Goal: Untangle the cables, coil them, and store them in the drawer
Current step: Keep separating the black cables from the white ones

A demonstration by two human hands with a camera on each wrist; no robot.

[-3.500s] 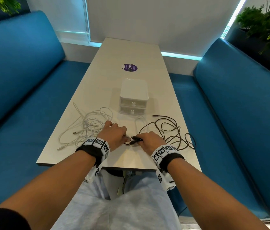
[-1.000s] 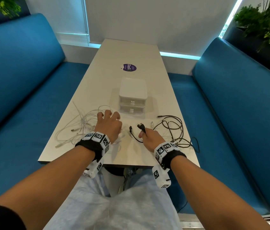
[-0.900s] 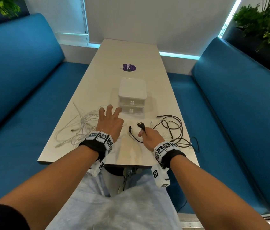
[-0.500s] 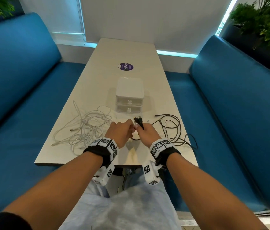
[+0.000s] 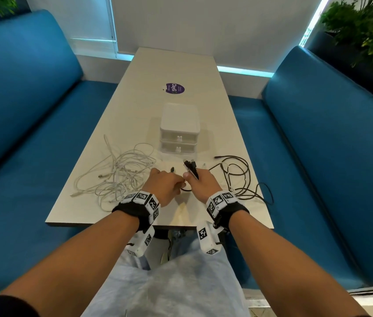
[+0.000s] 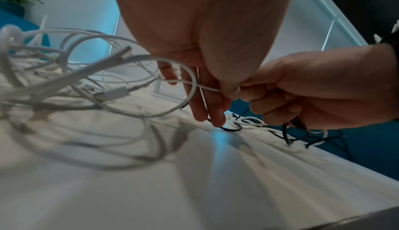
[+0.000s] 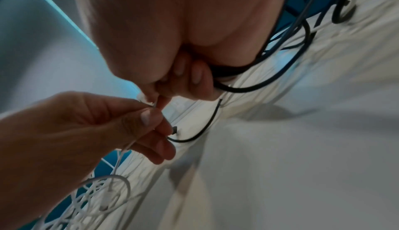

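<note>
Both hands meet over the near half of the table (image 5: 135,92), just in front of the drawer unit (image 5: 179,131).

Left hand (image 5: 163,187): thumb and forefinger are pressed together on a thin white cable (image 6: 190,84); the other fingers (image 6: 199,104) hang loosely extended below the pinch. The white cable runs from this pinch back to the white cable tangle (image 5: 116,177), which lies spread on the table to the left of the hand.

Right hand (image 5: 202,185): fingers are curled closed around a bundle of black cable (image 5: 191,169), with several plug ends sticking up out of the fist toward the drawer unit. The thumb and forefinger tips also meet the left hand's pinch point on the white cable, seen in both wrist views. The rest of the black cable (image 5: 238,177) trails from the fist into loose loops on the table to the right; one loop reaches the table's right edge.

One short black strand (image 7: 202,127) curves on the table beneath and between the two hands.

Drawer unit: white, two drawers, both closed, standing centre of table. A purple round sticker (image 5: 174,88) lies beyond it.
</note>
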